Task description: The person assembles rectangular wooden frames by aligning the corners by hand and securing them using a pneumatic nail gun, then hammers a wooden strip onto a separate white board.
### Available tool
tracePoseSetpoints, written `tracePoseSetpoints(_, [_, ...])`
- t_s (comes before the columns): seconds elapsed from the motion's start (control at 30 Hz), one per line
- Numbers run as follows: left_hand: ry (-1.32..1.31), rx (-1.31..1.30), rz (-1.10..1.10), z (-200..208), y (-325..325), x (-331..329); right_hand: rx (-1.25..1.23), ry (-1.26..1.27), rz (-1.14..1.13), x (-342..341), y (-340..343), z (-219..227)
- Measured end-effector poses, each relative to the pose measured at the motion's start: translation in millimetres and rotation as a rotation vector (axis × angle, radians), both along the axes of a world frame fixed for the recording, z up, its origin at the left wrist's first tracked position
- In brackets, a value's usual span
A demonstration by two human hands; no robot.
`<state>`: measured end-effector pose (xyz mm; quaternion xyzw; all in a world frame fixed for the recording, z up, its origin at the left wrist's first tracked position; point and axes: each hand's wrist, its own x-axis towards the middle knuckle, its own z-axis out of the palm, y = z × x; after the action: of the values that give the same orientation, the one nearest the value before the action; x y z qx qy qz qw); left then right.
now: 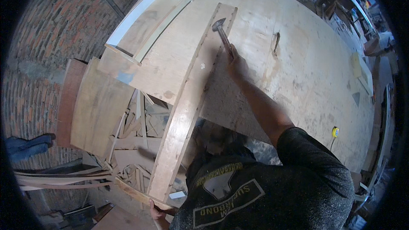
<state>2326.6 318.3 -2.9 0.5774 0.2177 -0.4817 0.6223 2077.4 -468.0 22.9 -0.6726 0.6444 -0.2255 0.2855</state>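
Clad in black dusty T-shirt (298, 196); with right hand (237, 66) outstretched, fingers curled round metal-headed hammer (224, 38); with left hand (158, 214) low against narrow wooden crosspiece (136, 193), cannot tell finger closure.

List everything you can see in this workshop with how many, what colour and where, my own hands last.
Hammer: one, grey head, over the long board
Long board: one, pale wood, across the table edge
Narrow strip: one, light wood, at the board's near end
Table: one, pale plywood, centre
Open frame: one, white and wood, table's far left
Tape measure: one, yellow, table's right
Leaning boards: two, reddish-brown and tan, left
Wood scraps: many, tan, below the table edge
Cloth: one, blue, far left
Wall: one, reddish brick, left
Right hand: one, grip closed on the hammer
Left hand: one, at the strip, grip unclear
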Motion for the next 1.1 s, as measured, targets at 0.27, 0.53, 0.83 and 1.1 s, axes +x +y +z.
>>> tracePoseSetpoints(0.27, [-0.174,0.185,-0.009,20,-25,-11,0.055,0.051,0.088,3,-11,4])
tracePoseSetpoints(0.53, [-0.08,0.203,0.109,-6,12,-2,-0.061,0.203,0.14,-3,-19,-27])
tracePoseSetpoints(0.83, [-0.163,0.428,0.042,2,-6,-7,-0.153,0.102,0.167,-18,-17,-19])
tracePoseSetpoints(1.1, [-0.258,0.394,-0.017,9,-61,-1,-0.236,-0.173,-0.005,-112,5,-74])
